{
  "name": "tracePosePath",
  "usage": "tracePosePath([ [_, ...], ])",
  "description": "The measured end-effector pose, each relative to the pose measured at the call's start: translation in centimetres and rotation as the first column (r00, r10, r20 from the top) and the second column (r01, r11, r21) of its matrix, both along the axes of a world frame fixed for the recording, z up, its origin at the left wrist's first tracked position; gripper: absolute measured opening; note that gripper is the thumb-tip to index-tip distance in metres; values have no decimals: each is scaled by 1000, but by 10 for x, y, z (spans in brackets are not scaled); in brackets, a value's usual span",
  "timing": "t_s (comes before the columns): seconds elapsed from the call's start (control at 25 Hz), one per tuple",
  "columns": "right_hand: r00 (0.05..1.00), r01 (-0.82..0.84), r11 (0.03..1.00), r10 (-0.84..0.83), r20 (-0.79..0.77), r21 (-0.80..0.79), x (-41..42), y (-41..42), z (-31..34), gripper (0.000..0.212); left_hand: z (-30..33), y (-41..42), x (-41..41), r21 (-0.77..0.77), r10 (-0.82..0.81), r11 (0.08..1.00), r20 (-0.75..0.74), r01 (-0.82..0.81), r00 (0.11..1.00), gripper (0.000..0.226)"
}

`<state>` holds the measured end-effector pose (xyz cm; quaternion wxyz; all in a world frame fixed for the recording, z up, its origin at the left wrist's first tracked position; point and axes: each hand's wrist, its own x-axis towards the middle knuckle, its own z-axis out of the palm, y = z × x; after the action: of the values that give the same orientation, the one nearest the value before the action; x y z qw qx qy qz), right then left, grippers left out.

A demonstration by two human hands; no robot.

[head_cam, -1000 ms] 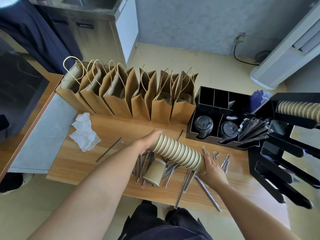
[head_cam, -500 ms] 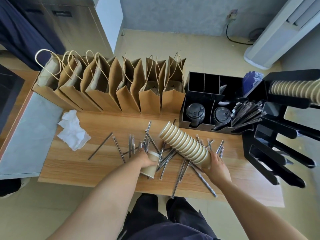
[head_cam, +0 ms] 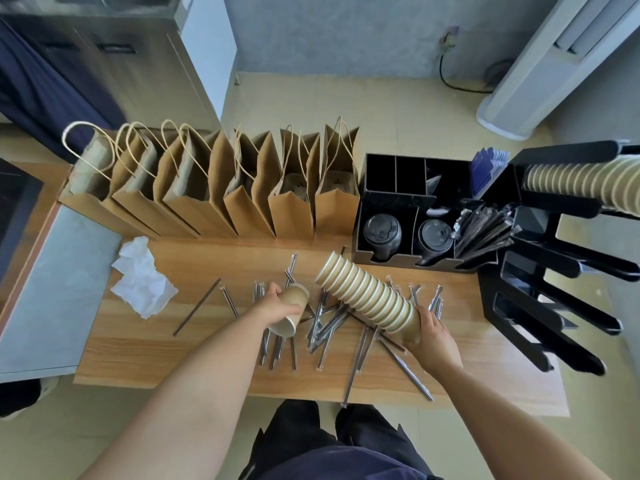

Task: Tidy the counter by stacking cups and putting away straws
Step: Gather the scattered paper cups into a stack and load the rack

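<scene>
CHANGE: left hand (head_cam: 277,308) now grasping single cup (head_cam: 289,311), lifting off tabletop (head_cam: 207,261) | right hand (head_cam: 434,332) gripping cup stack (head_cam: 367,296) base | NEXT: likely nesting; straws (head_cam: 329,323) lying scattered.

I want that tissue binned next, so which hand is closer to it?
Left. The left hand, holding a single cup, is just right of the tissue. The right hand grips the cup stack farther right.
</scene>
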<state>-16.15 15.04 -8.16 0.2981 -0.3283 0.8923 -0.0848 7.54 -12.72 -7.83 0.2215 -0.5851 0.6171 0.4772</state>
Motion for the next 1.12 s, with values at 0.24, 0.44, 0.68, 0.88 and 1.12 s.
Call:
tracePosePath([
  [0.24,998,-42,999,42,-42,1,-7,-13,14,89,45,-65,-3,324,448,872,-220,-368,867,61],
  [0.44,988,-138,990,139,-62,25,-8,-22,21,88,61,-79,-11,323,352,909,-251,-264,902,54],
  [0.68,980,-190,981,187,-65,-35,13,-43,28,89,57,-65,-32,420,318,888,-270,-186,909,60],
  [0.88,992,-125,992,125,2,-25,17,-48,35,94,59,-58,-50,362,307,917,-373,-167,876,73],
  [1.12,976,-110,994,108,190,-2,21,-56,60,99,66,-59,-67,169,323,944,-646,-283,691,70],
])
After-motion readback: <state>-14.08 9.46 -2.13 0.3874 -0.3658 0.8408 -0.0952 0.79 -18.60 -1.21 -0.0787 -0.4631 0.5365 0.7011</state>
